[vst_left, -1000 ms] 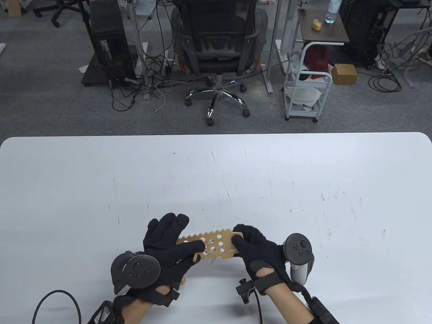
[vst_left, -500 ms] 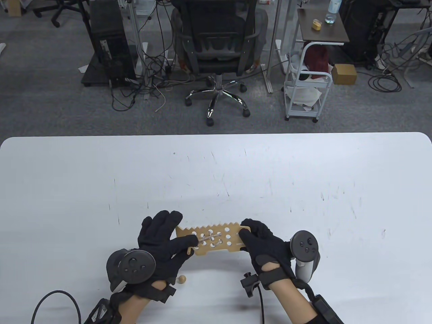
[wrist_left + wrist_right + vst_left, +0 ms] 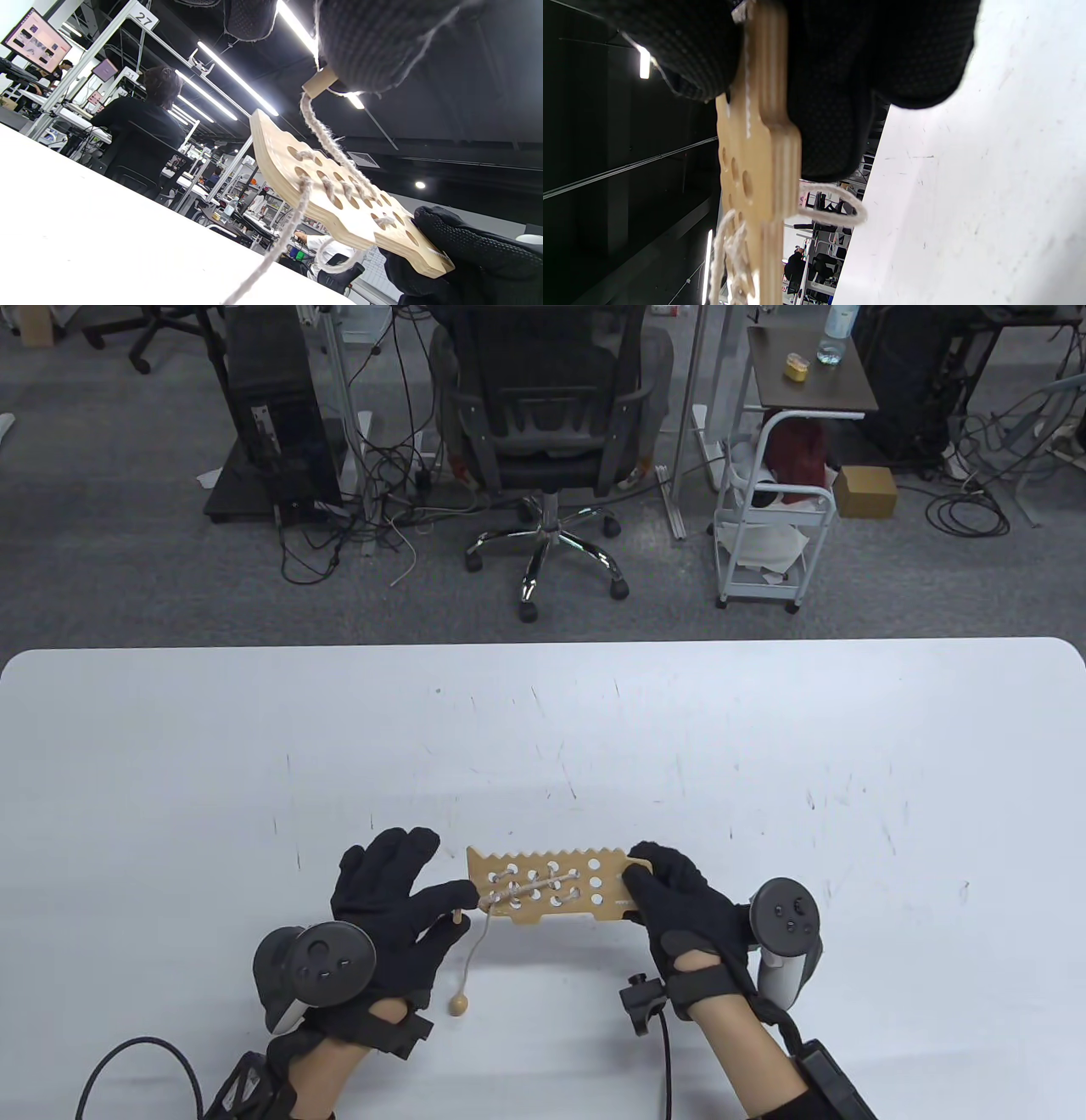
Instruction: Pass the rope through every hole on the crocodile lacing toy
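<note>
Crocodile board [image 3: 556, 891] lying left-right above the table [image 3: 764, 746], right hand [image 3: 679, 899] gripping its right end, left hand [image 3: 399, 899] pinching the rope [image 3: 475, 942] tip, bead apparently resting on bare tabletop.

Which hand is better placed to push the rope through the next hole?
Left. The left hand already pinches the rope's wooden tip beside the board; the right hand grips the board's far end.

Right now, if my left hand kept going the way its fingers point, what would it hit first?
Probably the left end of the board; the left hand pinches the rope's peg just short of it.
</note>
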Demonstrator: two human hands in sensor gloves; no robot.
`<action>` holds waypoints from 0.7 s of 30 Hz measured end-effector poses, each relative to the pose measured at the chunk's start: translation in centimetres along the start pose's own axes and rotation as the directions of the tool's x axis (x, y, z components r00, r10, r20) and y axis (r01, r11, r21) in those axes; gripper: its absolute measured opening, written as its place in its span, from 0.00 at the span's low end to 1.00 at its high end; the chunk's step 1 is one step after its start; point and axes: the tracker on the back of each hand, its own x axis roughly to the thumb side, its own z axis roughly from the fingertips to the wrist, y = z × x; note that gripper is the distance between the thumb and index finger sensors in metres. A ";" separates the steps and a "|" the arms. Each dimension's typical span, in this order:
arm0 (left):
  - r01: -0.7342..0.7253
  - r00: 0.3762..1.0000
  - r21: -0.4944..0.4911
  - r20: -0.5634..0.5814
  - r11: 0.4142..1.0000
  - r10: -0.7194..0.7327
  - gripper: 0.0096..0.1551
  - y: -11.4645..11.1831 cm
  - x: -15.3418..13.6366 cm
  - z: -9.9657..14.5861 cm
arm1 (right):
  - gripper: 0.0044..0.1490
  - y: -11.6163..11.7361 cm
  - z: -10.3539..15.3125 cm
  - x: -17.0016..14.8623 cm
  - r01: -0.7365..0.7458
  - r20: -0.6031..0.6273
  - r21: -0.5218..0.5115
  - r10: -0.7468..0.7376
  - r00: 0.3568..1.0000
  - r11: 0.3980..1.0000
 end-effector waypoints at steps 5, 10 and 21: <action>-0.003 1.000 0.006 -0.023 1.000 0.003 0.25 0.3 -0.6 -0.1 | 0.31 -0.6 -0.3 -0.2 0.006 -0.010 -0.021 -0.006 1.000 1.000; -0.006 0.999 0.017 -0.044 1.000 0.007 0.25 0.6 -1.1 -0.2 | 0.31 -1.0 -0.6 -0.4 0.008 -0.021 -0.038 -0.009 1.000 0.999; -0.012 0.995 0.052 -0.096 0.999 0.017 0.25 1.7 -2.4 -0.3 | 0.30 -2.4 -1.4 -1.2 0.013 -0.054 -0.092 -0.018 0.998 0.996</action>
